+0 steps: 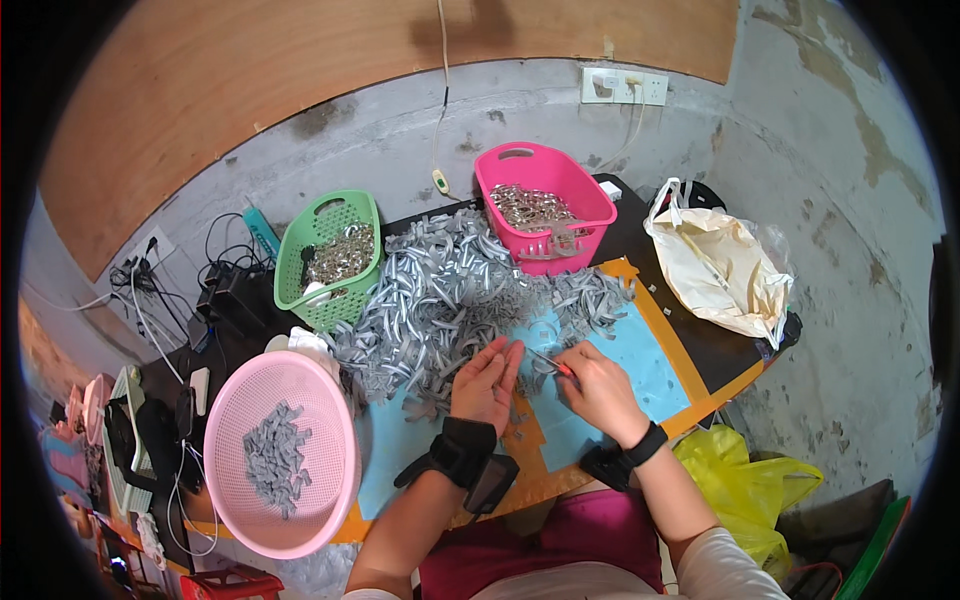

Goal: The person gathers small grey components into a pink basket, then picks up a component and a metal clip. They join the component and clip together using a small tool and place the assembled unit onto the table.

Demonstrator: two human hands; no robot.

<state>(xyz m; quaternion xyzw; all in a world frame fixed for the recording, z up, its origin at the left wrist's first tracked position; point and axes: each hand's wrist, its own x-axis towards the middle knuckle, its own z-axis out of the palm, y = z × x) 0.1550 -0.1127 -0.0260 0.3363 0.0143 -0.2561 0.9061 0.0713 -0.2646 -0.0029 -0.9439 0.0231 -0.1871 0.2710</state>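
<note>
In front of me, my right hand (pixel 603 392) is closed round a slim tool with a red handle (pixel 565 369); its thin metal end points toward my left hand. The tool's exact kind is too small to make out. My left hand (pixel 486 388) faces it at the near edge of the pile, fingers drawn together. Whether a piece sits between those fingers I cannot tell. Beyond both hands spreads a large heap of shiny grey strips (pixel 440 275), with loose bits reaching onto the light blue sheet (pixel 640 365). Dark bands circle both wrists.
At my left stands a round pink basket (pixel 225 400) holding small grey pieces. A green basket (pixel 290 260) and a bright pink basket (pixel 560 170) behind the heap contain metal parts. Cream bag (pixel 735 275) lies at right, yellow bag (pixel 745 490) below. Cables and adapters (pixel 235 300) crowd the left.
</note>
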